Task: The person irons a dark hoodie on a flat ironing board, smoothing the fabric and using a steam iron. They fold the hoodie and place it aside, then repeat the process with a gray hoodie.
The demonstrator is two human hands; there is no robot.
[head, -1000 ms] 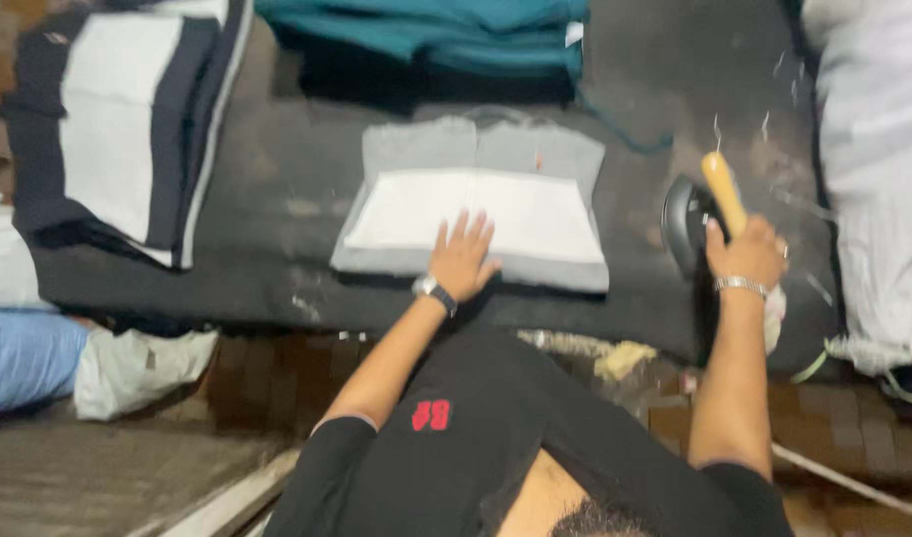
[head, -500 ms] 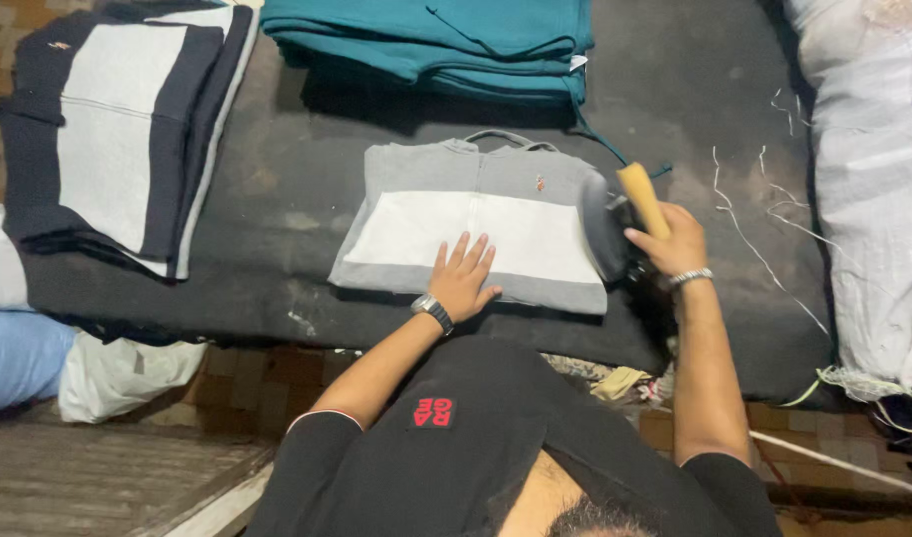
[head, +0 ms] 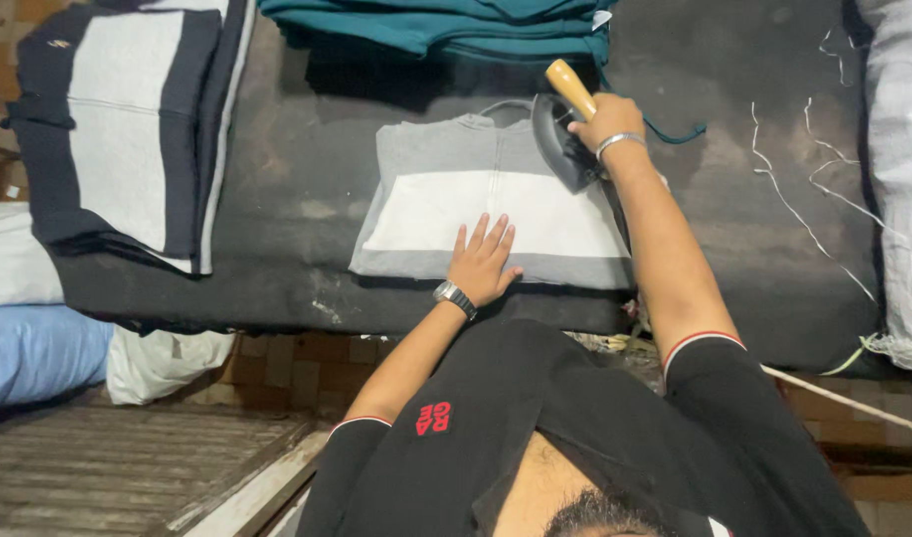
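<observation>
A folded grey and white garment (head: 446,199) lies on a dark padded table (head: 297,209). My left hand (head: 484,261) rests flat on its near edge, fingers spread, a watch on the wrist. My right hand (head: 603,121) grips the wooden handle of a dark iron (head: 563,139), which sits on the garment's far right corner. A bracelet is on that wrist.
A stack of navy and grey garments (head: 128,119) lies at the left of the table. Folded teal clothes (head: 446,25) sit at the far edge. A white sack (head: 899,169) is at the right, loose white threads beside it. Blue and white bundles (head: 38,338) lie below left.
My right hand has carried the iron from the table's right side onto the garment, up to its far right corner. My left hand has stayed pressed on the near edge.
</observation>
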